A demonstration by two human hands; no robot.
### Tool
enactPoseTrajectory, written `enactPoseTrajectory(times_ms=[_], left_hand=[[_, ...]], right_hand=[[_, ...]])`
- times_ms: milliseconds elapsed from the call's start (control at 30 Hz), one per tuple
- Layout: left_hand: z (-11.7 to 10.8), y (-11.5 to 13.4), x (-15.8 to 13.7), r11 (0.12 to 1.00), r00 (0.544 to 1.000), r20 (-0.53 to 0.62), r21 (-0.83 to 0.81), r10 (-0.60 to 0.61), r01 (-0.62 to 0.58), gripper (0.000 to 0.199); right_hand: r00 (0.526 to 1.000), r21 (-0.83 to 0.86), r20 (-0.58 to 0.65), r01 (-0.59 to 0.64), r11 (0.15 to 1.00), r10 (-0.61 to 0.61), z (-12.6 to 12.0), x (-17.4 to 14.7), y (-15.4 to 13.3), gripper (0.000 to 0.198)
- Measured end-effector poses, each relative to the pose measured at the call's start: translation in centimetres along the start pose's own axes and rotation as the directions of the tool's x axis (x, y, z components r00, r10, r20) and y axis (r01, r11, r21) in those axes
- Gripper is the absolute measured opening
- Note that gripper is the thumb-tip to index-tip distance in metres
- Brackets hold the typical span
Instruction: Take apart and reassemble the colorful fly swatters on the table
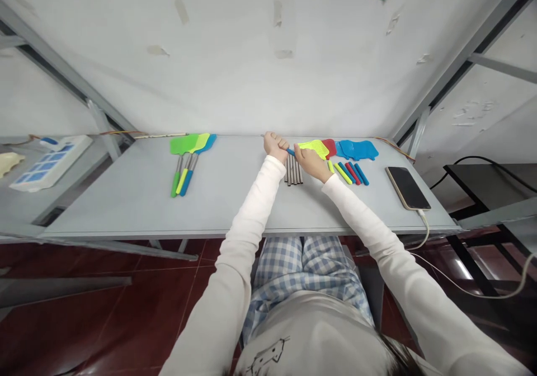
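Over the back middle of the table, my left hand (pixel 276 145) is closed around a thin rod, mostly hidden, whose tip pokes out past the fist. My right hand (pixel 311 162) grips a blue handle (pixel 291 152), part of which shows between the two fists. Below the hands lies a row of metal tubes (pixel 294 173). Just right of them are a yellow fly swatter head (pixel 315 147), a red head (pixel 330 148) and blue heads (pixel 356 149). Several loose handles (pixel 348 172) in yellow, blue and red lie in front of these heads.
Three whole fly swatters (pixel 184 166), green, yellow and blue, lie at the left. A phone (pixel 408 188) with a white cable (pixel 427 228) is at the right end of the grey table (pixel 126 208). A white-and-blue plastic item (pixel 52 163) rests on the surface farther left.
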State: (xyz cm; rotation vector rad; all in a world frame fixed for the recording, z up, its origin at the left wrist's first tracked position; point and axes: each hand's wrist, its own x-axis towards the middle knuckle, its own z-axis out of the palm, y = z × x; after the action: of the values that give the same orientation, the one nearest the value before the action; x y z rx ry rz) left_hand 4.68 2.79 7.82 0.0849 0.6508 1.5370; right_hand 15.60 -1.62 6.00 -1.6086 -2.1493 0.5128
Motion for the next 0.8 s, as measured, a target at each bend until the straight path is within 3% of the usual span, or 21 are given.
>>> enactPoseTrajectory(times_ms=[100,167,233,300,367,433,467,533,633,800], left_hand=[[0.9,-0.2,0.2,0.999,0.999,0.041,0.037,-0.033,0.031,0.039],[1.1,0.8,0.5,0.999,0.996,0.078,0.036,-0.038,0.035,0.040],[0.7,3.2,1.1,1.000,0.997,0.075,-0.003,0.008,-0.008,0.039],[-0.6,6.4,1.9,0.992,0.993,0.022,-0.067,0.112,-0.111,0.038],[-2.3,9.4,2.4,0.984,0.987,-0.003,-0.079,0.162,-0.161,0.039],[-3.9,11.1,2.6,0.995,0.995,-0.012,-0.014,0.096,-0.096,0.041],[-4.6,11.3,2.6,0.999,0.999,-0.011,0.034,0.037,-0.036,0.042],[-5.5,10.6,2.4,0.986,0.996,-0.018,0.141,-0.090,0.092,0.043],[-6.1,8.2,2.2,0.936,0.980,-0.055,0.291,-0.190,0.198,0.040],[-6.1,5.9,2.4,0.886,0.974,-0.022,0.411,-0.227,0.216,0.036]], right_hand=[[0.983,0.300,0.183,-0.074,0.951,0.018,-0.7,-0.4,-0.1,0.042],[0.942,0.443,0.337,-0.161,0.882,0.003,-1.4,-1.8,0.4,0.046],[0.876,0.596,0.479,-0.270,0.756,-0.064,-2.2,-4.1,1.6,0.047],[0.848,0.673,0.524,-0.356,0.648,-0.077,-3.2,-6.8,3.6,0.050],[0.890,0.670,0.453,-0.383,0.636,0.058,-4.5,-9.0,6.4,0.055],[0.939,0.641,0.234,-0.345,0.686,0.254,-5.8,-10.1,9.6,0.056],[0.932,0.587,0.089,-0.335,0.738,0.352,-6.3,-10.2,11.1,0.054],[0.847,0.341,-0.168,-0.430,0.836,0.504,-7.0,-9.5,13.9,0.042],[0.764,-0.028,-0.339,-0.591,0.806,0.549,-7.0,-8.0,16.7,0.029],[0.787,-0.274,-0.367,-0.601,0.751,0.496,-4.8,-7.8,18.0,0.037]])
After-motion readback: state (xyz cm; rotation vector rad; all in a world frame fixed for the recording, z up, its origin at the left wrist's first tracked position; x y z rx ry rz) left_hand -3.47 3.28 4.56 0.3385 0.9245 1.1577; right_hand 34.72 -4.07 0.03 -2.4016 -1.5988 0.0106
